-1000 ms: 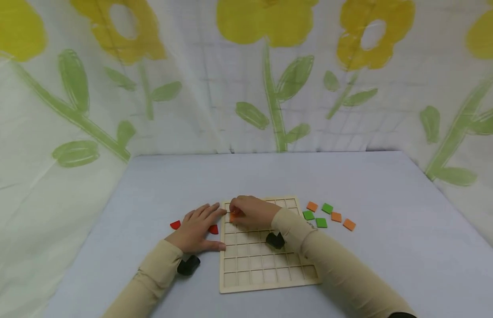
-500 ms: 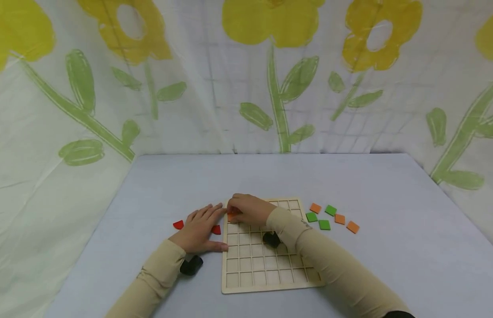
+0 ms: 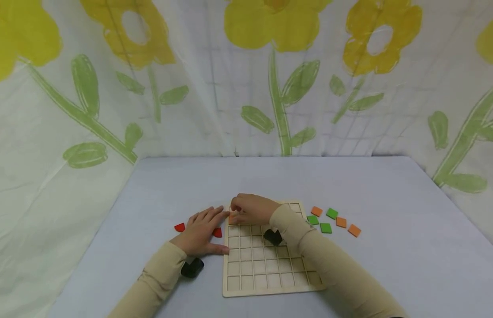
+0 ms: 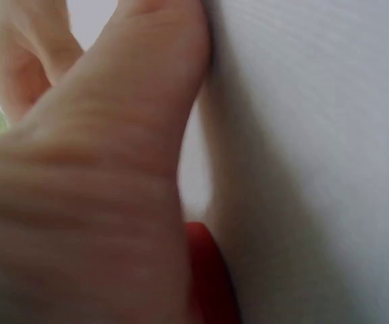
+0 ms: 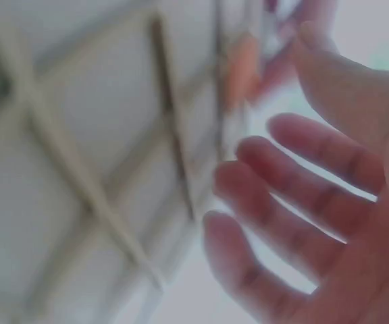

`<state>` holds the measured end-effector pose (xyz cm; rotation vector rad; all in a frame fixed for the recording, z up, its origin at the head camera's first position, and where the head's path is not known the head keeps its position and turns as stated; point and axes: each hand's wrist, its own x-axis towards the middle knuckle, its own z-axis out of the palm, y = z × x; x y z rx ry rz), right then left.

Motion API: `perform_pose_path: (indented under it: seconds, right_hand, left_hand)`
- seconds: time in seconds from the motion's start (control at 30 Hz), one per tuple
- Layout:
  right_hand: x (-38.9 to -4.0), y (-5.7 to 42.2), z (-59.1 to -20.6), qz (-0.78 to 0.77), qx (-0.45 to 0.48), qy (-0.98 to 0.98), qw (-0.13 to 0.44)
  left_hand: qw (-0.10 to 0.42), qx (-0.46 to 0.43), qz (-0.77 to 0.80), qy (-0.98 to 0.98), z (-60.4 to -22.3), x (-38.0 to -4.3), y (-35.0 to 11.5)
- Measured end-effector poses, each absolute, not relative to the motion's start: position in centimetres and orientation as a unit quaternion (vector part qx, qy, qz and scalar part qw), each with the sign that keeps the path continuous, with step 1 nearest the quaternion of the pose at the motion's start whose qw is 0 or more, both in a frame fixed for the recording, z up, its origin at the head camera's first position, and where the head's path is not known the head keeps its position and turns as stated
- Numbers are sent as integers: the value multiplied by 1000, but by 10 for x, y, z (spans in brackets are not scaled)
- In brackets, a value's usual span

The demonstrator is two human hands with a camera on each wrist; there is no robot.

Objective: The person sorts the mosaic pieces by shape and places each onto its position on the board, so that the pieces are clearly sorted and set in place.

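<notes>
A pale wooden grid board lies on the table. My left hand lies spread at its left side, index fingertip and thumb tip right at the edge. Over the board's upper left reaches my right hand, fingers bent loosely. Beside its fingertips an orange square tile sits in a cell of the left column. In the right wrist view, the right fingers are spread apart and the orange tile lies beyond them. Two red quarter-round pieces are near the left hand, one partly covered by it.
To the right of the board lie loose orange tiles and green tiles. A flower-painted white curtain hangs behind the table. The right sleeve crosses the board's right side and hides some cells.
The right hand has loosened from the orange tile, which now rests in the upper left of the board. The left hand stays at the edge. The head view has shifted slightly.
</notes>
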<state>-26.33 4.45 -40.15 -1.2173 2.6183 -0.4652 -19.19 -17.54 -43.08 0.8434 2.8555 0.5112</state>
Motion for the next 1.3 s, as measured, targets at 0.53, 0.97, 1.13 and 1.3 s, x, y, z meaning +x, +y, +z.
perform_pose_path:
  seconds: [0.53,0.97,1.13,1.3]
  right_hand:
    - [-224,226,-364,-187,-290,928,139]
    - [-212,297,-383,-188,-174,950,179]
    - [-208,299,-388,-185,-163,951,184]
    - [-207,301,-391,-191,-173,948,187]
  left_hand:
    - [68,311,157,935,-430,-192,-168]
    - [63,291,140,944,-418,-197,-173]
    - [74,282,135,947,-415,-203,-166]
    - [72,274,126,951,-419,-203,-164]
